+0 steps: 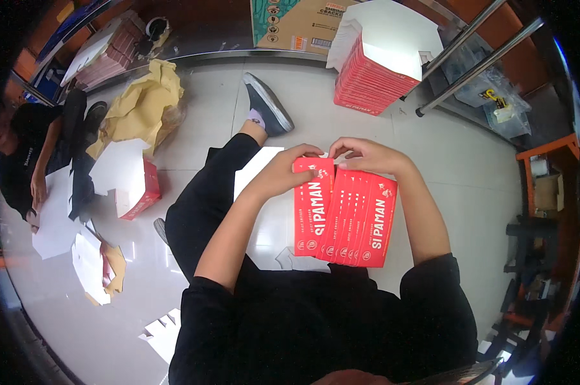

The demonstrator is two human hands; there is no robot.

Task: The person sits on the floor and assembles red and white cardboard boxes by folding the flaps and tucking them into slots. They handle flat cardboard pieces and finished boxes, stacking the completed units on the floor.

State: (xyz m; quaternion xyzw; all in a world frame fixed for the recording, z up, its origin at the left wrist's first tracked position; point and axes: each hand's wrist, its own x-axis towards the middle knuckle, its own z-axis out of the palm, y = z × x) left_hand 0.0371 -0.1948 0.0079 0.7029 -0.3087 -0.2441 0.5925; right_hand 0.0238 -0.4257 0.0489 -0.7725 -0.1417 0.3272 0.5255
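In front of my chest is a row of nested red paper food boxes [362,218] with white lettering, lying on their sides and overlapping. My left hand [282,172] grips the upper edge of the leftmost box [307,218], thumb on its red face. My right hand [367,156] is bent over the upper edge of the row, its fingers closed near the seam beside that box. What its fingertips pinch is mostly hidden. White card [264,221] shows left of the row, partly behind my left forearm.
A tall stack of red boxes [373,77] stands by metal legs at the back right. One formed box [139,186] and crumpled brown paper [142,109] lie left. A seated person [30,154] handles white card there. A cardboard carton [299,25] sits behind.
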